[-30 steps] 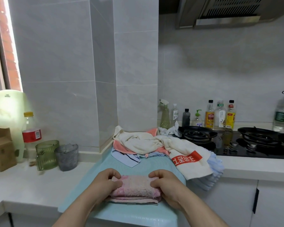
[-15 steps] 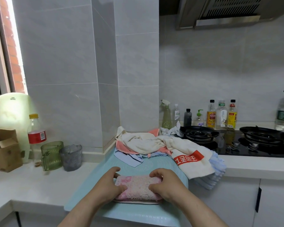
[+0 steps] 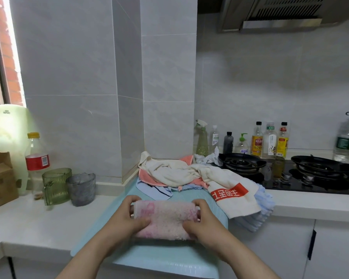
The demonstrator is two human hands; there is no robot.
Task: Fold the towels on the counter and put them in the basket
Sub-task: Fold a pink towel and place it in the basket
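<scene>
A folded pink towel [image 3: 165, 217] is held just above the light blue mat [image 3: 163, 256] near the counter's front edge. My left hand [image 3: 127, 218] grips its left end, thumb on top and fingers under. My right hand [image 3: 201, 220] grips its right end the same way. Behind it lies a heap of unfolded towels [image 3: 175, 174]: cream, coral and pale blue ones. A cream towel with a red band [image 3: 230, 195] hangs over the counter edge. No basket is in view.
A green cup [image 3: 55, 186] and a grey cup [image 3: 81, 189] stand left of the mat, with a soda bottle [image 3: 36, 162] and a cardboard box [image 3: 0, 178]. A gas stove [image 3: 286, 174] and several bottles [image 3: 268, 140] are at the right.
Both hands have lifted the folded pink towel off the mat and tilted its top toward me. The camera has risen slightly.
</scene>
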